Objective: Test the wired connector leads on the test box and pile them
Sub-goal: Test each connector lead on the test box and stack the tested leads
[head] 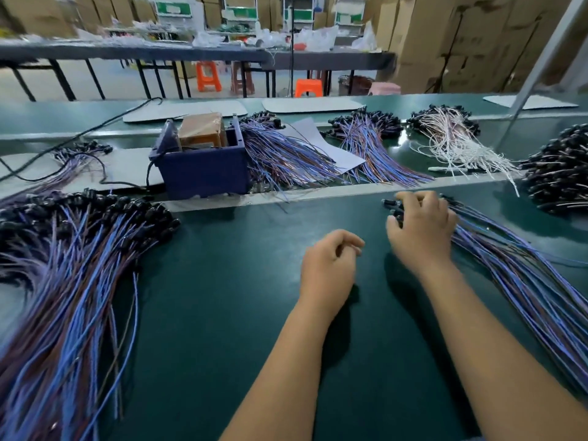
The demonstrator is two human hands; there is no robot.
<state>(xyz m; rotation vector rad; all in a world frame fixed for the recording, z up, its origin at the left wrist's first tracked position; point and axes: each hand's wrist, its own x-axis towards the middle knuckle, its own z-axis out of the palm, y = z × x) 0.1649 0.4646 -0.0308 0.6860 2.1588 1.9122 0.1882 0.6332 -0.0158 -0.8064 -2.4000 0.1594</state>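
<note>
head | right hand curled over connector ends of right leads, gripping some | left hand loosely curled, holding nothing | test box far left, beside done pile | risk: tangled wires drag extra leads along

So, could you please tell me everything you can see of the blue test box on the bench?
The test box is a dark blue, open-topped housing that looks like plastic, standing upright on the green bench, left of centre. A brownish block wrapped in clear film fills its top. Black cables run from its left side. A pile of blue and brown leads lies against its right side. Neither hand touches it.
</note>
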